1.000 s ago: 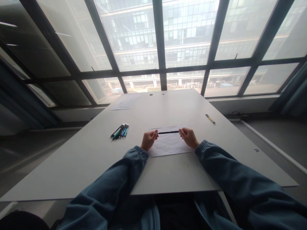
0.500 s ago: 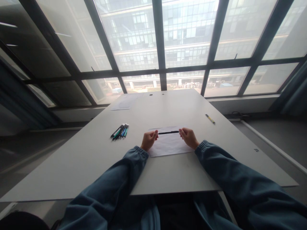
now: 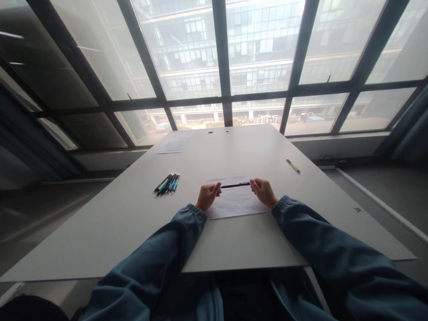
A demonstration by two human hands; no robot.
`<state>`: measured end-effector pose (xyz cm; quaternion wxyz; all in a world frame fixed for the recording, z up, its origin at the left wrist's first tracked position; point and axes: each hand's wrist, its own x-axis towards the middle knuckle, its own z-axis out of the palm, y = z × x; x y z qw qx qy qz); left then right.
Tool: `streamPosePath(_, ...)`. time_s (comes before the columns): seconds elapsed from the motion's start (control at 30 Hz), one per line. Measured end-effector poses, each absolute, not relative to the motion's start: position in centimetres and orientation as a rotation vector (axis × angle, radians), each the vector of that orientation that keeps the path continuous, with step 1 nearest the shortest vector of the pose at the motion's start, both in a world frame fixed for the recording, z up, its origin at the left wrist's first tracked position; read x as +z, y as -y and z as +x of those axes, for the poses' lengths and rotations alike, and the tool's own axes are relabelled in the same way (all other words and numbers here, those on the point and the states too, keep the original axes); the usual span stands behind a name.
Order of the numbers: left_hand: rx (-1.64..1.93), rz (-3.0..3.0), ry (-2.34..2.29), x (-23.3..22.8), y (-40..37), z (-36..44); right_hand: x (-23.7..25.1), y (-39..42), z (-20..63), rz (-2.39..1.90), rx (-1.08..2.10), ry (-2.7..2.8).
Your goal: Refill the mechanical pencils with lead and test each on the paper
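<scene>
A thin black pen (image 3: 235,185) is held level between my two hands, just above a white sheet of paper (image 3: 236,203) lying on the grey table (image 3: 133,218). My left hand (image 3: 207,195) pinches the pen's left end with closed fingers. My right hand (image 3: 263,191) grips the right end the same way. Both forearms in blue sleeves rest over the near part of the table.
A bunch of several pens (image 3: 167,183) lies to the left of the paper. A single yellow pen (image 3: 293,165) lies at the right. Another sheet (image 3: 174,143) sits at the far left corner, near the large windows. The table's front edge runs below my arms.
</scene>
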<state>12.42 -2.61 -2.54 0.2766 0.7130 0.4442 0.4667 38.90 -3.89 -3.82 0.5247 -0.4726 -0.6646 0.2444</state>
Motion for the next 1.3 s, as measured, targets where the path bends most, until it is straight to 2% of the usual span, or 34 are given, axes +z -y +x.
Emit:
streamPosePath(0.93,1.272,1.936,-1.181,-2.8,2.3,12.2,-4.6,3.7,38.7,-1.141,0.615,1.551)
streamPosePath(1.3,1.344,1.886,-1.215,-3.6,2.4,11.9,-5.0,4.6,38.2,-1.077,0.758,1.432)
